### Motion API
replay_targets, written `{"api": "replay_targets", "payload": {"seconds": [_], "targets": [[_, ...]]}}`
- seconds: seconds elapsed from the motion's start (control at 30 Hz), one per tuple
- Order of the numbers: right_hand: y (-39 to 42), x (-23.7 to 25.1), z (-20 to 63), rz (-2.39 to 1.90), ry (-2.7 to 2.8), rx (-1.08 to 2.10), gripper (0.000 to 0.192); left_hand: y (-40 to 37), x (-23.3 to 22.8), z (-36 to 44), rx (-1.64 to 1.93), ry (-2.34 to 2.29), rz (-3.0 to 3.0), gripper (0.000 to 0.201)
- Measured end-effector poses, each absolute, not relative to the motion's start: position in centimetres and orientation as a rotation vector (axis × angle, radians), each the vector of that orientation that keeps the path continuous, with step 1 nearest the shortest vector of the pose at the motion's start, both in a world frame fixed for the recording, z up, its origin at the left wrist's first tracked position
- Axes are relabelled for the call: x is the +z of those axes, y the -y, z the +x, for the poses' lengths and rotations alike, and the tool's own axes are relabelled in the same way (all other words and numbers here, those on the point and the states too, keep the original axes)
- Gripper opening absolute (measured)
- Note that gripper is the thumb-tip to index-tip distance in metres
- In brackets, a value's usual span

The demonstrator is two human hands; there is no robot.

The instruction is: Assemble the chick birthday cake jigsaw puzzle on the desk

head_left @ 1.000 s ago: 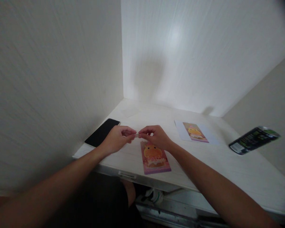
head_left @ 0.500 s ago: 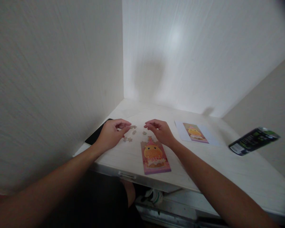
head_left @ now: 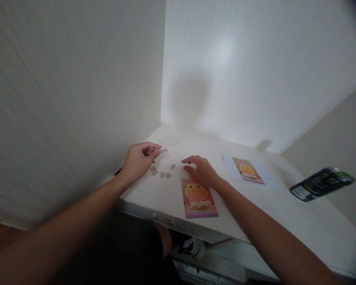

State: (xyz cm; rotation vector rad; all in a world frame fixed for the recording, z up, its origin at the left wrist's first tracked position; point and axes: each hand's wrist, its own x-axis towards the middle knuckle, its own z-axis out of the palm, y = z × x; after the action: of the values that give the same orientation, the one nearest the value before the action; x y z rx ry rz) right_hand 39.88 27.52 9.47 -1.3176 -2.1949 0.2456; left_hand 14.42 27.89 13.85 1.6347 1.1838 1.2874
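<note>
My left hand (head_left: 139, 161) hovers over the left part of the white table, thumb and forefinger pinched together at a small jigsaw piece (head_left: 165, 150). Below and right of it lie several loose jigsaw pieces (head_left: 165, 175), with another single piece (head_left: 173, 166) nearer the middle. My right hand (head_left: 201, 171) is open over the top edge of a mostly assembled jigsaw puzzle (head_left: 198, 200), its thumb and forefinger apart. The puzzle shows a yellow character with a cake; my right hand hides its upper right corner.
A reference picture (head_left: 248, 171) of the same design lies on a white sheet (head_left: 230, 168) to the right. Farther right stands a dark can (head_left: 320, 184). Pale walls enclose the table (head_left: 166, 198) at left, back and right. A dark flat object shows partly behind my left forearm.
My left hand has moved slightly up and left with the piece at its fingertips, uncovering loose pieces. My right hand has lowered toward the puzzle's top, its fingers parting. The view has shifted slightly.
</note>
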Motion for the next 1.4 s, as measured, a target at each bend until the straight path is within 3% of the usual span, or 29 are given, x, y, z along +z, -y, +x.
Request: {"api": "replay_targets", "payload": {"seconds": [0.47, 0.63, 0.9, 1.13, 1.4], "targets": [[-26.5, 11.7, 34.1, -1.211, 2.436, 0.384, 0.018, -27.7, 13.4, 14.0, 1.201, -1.073, 1.486, 0.022], [-27.5, 11.1, 33.9, -1.204, 2.359, 0.597, 0.019, -27.8, 13.0, 13.9, 1.166, -1.044, 1.39, 0.029], [-28.8, 11.6, 37.6, -1.106, 2.015, 1.097, 0.022, -27.5, 13.0, 13.9, 1.048, -0.998, 1.237, 0.027], [-29.0, 12.3, 43.9, -1.213, 1.761, 1.088, 0.028, -27.8, 12.2, 16.5, 0.926, -1.024, 1.326, 0.026], [-27.9, 10.3, 44.3, -1.225, 1.725, 1.193, 0.017, -28.3, 11.1, 22.0, 0.726, -1.08, 1.497, 0.008]]}}
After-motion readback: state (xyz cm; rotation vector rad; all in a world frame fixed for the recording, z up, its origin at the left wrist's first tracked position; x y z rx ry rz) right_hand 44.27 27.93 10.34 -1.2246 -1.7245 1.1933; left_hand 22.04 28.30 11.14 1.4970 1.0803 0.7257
